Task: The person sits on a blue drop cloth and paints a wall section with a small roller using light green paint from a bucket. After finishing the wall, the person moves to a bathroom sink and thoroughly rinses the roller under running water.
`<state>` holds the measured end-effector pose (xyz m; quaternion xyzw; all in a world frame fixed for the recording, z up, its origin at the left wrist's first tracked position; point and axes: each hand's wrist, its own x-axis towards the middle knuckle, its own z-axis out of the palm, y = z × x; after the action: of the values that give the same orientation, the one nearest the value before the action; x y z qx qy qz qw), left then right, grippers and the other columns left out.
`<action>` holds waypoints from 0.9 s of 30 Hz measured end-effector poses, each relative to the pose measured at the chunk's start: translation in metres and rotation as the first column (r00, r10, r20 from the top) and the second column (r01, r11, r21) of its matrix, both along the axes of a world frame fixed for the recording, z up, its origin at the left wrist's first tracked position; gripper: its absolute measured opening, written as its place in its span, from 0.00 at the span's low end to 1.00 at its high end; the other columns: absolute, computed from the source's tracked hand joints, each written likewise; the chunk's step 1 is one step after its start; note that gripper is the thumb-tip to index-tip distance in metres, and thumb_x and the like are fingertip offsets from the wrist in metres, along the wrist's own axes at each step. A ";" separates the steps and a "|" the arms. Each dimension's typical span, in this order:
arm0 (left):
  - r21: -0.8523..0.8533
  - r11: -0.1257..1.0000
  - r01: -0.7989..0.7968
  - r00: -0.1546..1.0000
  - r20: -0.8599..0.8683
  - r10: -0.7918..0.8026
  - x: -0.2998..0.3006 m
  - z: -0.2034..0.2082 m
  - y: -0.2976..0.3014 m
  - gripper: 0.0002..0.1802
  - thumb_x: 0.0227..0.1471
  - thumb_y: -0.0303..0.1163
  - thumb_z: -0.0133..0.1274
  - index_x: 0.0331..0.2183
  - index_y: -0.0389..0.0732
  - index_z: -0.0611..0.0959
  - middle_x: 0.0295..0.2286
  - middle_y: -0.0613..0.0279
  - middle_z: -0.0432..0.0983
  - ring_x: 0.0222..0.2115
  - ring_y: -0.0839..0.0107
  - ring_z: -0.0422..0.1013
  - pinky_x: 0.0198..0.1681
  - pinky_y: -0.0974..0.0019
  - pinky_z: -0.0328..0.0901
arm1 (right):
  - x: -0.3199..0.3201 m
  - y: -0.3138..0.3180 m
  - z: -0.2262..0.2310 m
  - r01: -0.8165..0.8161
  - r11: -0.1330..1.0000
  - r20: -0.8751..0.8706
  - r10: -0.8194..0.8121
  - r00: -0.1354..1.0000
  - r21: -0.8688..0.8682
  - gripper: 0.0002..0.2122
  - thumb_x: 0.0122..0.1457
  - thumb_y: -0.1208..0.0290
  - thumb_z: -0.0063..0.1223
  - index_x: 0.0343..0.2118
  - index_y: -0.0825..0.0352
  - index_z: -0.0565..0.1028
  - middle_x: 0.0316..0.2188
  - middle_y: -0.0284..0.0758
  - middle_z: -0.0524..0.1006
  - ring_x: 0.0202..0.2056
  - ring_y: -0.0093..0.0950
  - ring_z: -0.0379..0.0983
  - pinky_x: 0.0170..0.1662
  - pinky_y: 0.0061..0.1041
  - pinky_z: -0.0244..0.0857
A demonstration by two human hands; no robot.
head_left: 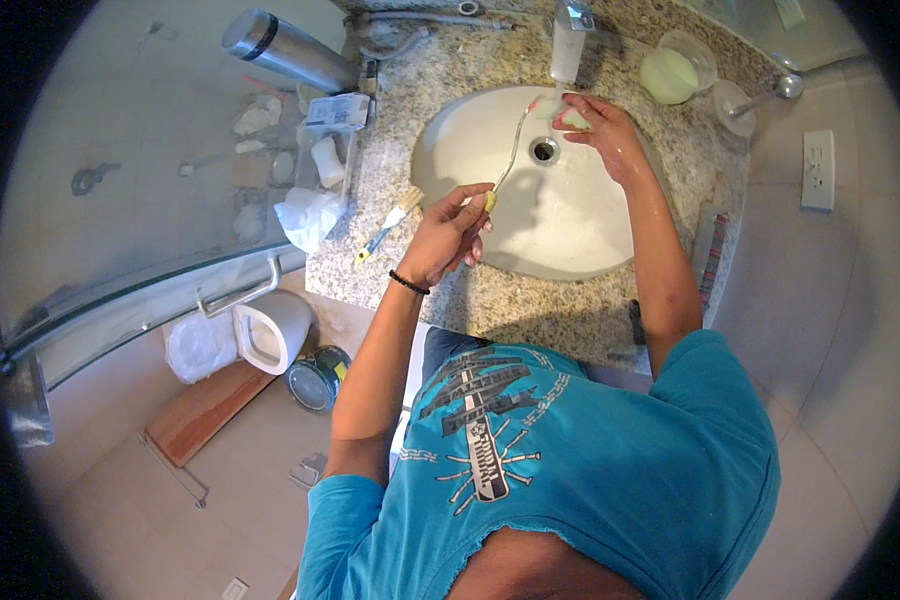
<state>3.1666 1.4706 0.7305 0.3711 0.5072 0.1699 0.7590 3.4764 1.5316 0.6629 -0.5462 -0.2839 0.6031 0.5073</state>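
My left hand [450, 235] is closed round the yellow handle [490, 202] of what looks like a small paint roller, at the near left of the white basin [590, 240]. Its thin bent metal rod [513, 155] runs up toward the faucet [568, 45]. Below the spout, my right hand [607, 135] curls its fingers round a small pale piece with red edges [573, 119]; its kind is unclear. The rod's far end lies just left of this piece, blurred. The drain [544, 151] shows between my hands.
A paintbrush [390, 225] lies on the granite counter [380, 270] left of the basin. Behind it stand a steel flask [290, 50], a small box [338, 111] and a crumpled plastic bag [308, 217]. A tub of pale green liquid [670, 75] stands back right.
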 end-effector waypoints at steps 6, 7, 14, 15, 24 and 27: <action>-0.137 0.989 -0.064 0.982 0.168 0.087 0.004 -0.024 -0.022 0.23 0.74 0.47 0.41 0.63 0.48 0.73 0.27 0.66 0.73 0.14 0.81 0.66 0.15 0.78 0.60 | -0.014 0.003 -0.005 -0.069 0.995 0.054 0.065 0.996 0.076 0.18 0.72 0.60 0.53 0.55 0.69 0.76 0.40 0.32 0.81 0.42 0.25 0.81 0.48 0.24 0.72; -0.193 0.979 -0.073 0.976 0.187 0.109 0.005 -0.026 -0.024 0.24 0.74 0.48 0.40 0.63 0.48 0.73 0.26 0.66 0.72 0.14 0.81 0.64 0.14 0.79 0.60 | -0.016 0.005 -0.006 -0.082 0.991 0.102 0.071 0.992 0.102 0.17 0.73 0.59 0.52 0.54 0.68 0.76 0.40 0.31 0.81 0.42 0.24 0.80 0.47 0.24 0.71; -0.185 0.980 -0.078 0.959 0.253 0.124 0.005 -0.025 -0.025 0.25 0.74 0.49 0.40 0.63 0.47 0.72 0.26 0.66 0.71 0.13 0.81 0.61 0.14 0.78 0.59 | -0.021 0.018 -0.014 -0.081 0.994 0.273 0.060 0.960 0.067 0.16 0.74 0.60 0.50 0.55 0.64 0.77 0.42 0.27 0.81 0.40 0.18 0.75 0.46 0.22 0.67; -0.193 0.978 -0.080 0.958 0.258 0.130 0.005 -0.024 -0.024 0.26 0.74 0.50 0.41 0.62 0.46 0.73 0.25 0.66 0.72 0.12 0.81 0.62 0.14 0.77 0.59 | -0.022 0.018 -0.015 -0.071 0.994 0.266 0.047 0.963 0.085 0.16 0.74 0.60 0.49 0.55 0.65 0.77 0.42 0.27 0.81 0.41 0.18 0.75 0.47 0.23 0.67; -0.207 0.977 -0.055 0.969 0.227 0.102 0.011 -0.018 -0.023 0.28 0.73 0.50 0.42 0.64 0.43 0.71 0.26 0.64 0.71 0.12 0.81 0.61 0.13 0.77 0.58 | -0.022 0.008 -0.028 0.037 0.990 0.273 -0.073 0.959 0.138 0.16 0.74 0.64 0.50 0.58 0.67 0.77 0.49 0.31 0.81 0.50 0.20 0.74 0.52 0.24 0.68; -0.198 0.979 -0.048 0.971 0.221 0.092 0.015 -0.016 -0.022 0.28 0.73 0.49 0.42 0.63 0.42 0.71 0.26 0.64 0.71 0.12 0.81 0.61 0.13 0.77 0.58 | -0.019 0.008 -0.034 0.056 0.980 0.371 -0.125 0.920 0.193 0.16 0.73 0.64 0.51 0.58 0.66 0.77 0.47 0.31 0.81 0.48 0.21 0.75 0.52 0.23 0.68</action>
<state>3.1812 1.4486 0.7140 0.2561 0.4432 0.1886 0.8381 3.4574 1.5391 0.6292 -0.6178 -0.4045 0.4332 0.5168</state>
